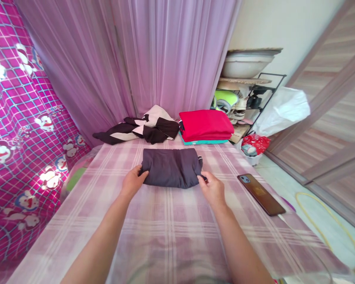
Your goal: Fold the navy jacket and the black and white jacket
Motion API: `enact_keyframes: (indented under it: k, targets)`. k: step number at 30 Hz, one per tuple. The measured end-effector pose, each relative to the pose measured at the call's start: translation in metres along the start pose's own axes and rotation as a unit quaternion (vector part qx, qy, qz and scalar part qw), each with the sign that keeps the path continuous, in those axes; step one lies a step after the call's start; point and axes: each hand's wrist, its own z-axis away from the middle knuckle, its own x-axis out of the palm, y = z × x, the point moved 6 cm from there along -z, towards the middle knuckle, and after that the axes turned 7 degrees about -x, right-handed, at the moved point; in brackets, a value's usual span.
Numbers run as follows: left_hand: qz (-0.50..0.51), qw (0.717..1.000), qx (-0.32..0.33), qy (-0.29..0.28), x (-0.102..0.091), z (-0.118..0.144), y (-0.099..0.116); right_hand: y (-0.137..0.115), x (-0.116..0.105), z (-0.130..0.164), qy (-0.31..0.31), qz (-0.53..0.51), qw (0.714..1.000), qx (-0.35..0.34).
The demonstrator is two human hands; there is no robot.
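A dark grey folded garment (171,167) lies in the middle of the plaid-covered table, its exact kind hidden by the folds. My left hand (133,180) pinches its left end between thumb and fingers. At the opposite end, my right hand (211,187) grips the lower right corner, where a thin white edge shows. Behind it to the right sits a stack of folded clothes, with a red garment (205,123) on top and a teal one (207,142) underneath. A crumpled black and white garment (148,127) is spread loosely at the back left.
A phone (262,194) with a white cable rests on the table's right side. Purple curtains (165,51) hang along the back edge. Beyond the right corner stands a rack (262,98) with shoes and basins. A pink patterned cloth (26,138) hangs at left.
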Motion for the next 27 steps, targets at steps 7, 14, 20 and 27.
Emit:
enact_keyframes:
  k: [7, 14, 20, 27]
  targets:
    - [-0.049, 0.998, -0.027, 0.003, 0.017, 0.001, -0.017, 0.03, 0.011, 0.008, -0.083, 0.07, 0.991, 0.081]
    - [-0.142, 0.981, 0.072, 0.111, 0.002, 0.007, -0.002, 0.042, -0.002, 0.0, -0.032, 0.085, 0.992, 0.087]
    - [-0.332, 0.919, 0.197, 0.08, 0.056, 0.004, 0.078, -0.059, 0.037, -0.057, -0.014, 0.035, 0.99, -0.134]
    - [-0.414, 0.899, 0.144, 0.004, 0.095, -0.014, 0.069, -0.114, 0.095, -0.088, -0.122, 0.052, 0.981, -0.143]
